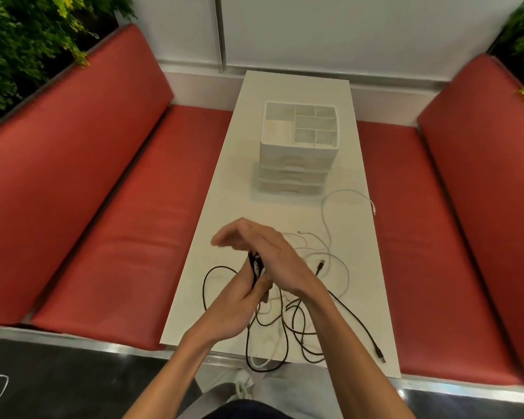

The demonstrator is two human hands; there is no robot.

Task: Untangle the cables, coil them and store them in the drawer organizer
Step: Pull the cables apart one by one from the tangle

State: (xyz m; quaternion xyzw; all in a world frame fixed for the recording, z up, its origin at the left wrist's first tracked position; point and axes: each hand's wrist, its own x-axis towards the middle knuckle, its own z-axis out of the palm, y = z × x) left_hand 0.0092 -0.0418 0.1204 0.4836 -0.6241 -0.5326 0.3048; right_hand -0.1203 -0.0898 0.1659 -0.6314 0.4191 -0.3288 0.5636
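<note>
Left hand (236, 303) is gripping a small bundle of black cable (256, 272) in its curled fingers, holding it upright over the near half of the table (285, 92). Right hand (263, 252) is crossing just above the bundle, fingers stretched out and blurred, pointing toward the table's left edge. Whether its palm or thumb is touching the cable is hidden. The two hands are working close together, one over the other.

The rest of the black cable is trailing from the left fist in loose loops. Some are hanging over the near edge, and one plug is lying by the near right corner. White cables (327, 213) are sprawling between the hands and the organizer (300, 146), crossing the black loops beside the right wrist. The organizer is standing on the far half of the table, its drawers looking pushed in, and no cable is showing in its top tray.

Step in hand, by judgement: coiling the black cable, with the untangling only partly done and nothing stored. The next turn is calling for slack drawn clear of the white strands, or they are going to drag along. Storing is then going to need one hand freed to pull a drawer.
</note>
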